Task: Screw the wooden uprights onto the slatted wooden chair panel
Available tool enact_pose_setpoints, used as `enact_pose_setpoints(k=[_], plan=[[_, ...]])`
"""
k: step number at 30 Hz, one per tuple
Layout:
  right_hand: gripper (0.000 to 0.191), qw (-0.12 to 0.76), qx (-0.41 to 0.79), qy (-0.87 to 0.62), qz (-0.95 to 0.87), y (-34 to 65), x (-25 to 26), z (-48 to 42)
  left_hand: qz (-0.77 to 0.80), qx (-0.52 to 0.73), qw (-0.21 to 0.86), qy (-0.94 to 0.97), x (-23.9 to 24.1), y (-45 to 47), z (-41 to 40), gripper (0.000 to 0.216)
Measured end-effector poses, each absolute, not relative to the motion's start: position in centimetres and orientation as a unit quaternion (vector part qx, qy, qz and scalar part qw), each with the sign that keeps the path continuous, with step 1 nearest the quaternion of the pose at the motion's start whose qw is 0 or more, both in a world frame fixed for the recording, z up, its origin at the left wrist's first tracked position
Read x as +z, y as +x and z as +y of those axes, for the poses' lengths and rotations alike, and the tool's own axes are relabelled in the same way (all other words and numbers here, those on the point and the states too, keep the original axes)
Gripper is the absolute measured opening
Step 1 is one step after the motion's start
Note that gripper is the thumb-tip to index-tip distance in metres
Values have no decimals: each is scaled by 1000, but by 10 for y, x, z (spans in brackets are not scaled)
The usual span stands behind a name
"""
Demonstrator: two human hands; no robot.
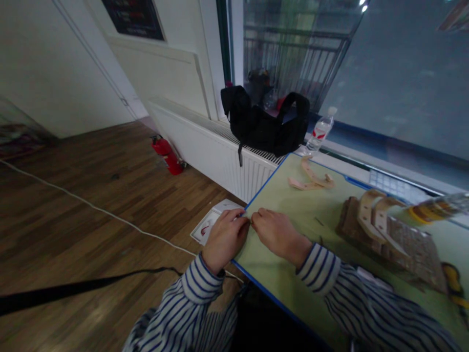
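My left hand [225, 235] is at the left edge of the pale green table [273, 276], its fingers curled and pressed together. Close beside it, my right hand [276, 230] rests over the tabletop with its fingers bent inward. Both sets of fingertips meet near the table's blue rim. Whatever they pinch there is too small or too hidden to make out. Right of my hands, a thin dark stick-like piece [319, 221] lies on the table. Farther back are curved pale wooden pieces [311, 183].
On the right, more curved wooden pieces [372, 215] lie on a brown block [421, 249], near a bottle of amber liquid [436, 208] and a yellow-black tool [454, 283]. A black bag [264, 127] and water bottle [320, 133] stand behind. A fire extinguisher [167, 155] and white box [200, 230] are left.
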State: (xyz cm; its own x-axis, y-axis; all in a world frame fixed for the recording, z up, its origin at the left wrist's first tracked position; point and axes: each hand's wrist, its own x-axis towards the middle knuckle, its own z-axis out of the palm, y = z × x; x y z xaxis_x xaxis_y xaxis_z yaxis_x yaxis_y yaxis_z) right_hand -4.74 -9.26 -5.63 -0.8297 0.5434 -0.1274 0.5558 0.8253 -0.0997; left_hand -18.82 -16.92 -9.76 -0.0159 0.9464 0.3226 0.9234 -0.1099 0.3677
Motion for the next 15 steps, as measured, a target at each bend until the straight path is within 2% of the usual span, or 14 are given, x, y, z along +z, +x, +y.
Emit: enact_pose_setpoints(k=[8,15], plan=[[26,19,-84,307,948,-32,-44,-93,656,288,57,696,-85,-174,-169,21],[23,-81,-141,359,919,2,-17,-97,631,399,143,650,-62,-148,-155,23]])
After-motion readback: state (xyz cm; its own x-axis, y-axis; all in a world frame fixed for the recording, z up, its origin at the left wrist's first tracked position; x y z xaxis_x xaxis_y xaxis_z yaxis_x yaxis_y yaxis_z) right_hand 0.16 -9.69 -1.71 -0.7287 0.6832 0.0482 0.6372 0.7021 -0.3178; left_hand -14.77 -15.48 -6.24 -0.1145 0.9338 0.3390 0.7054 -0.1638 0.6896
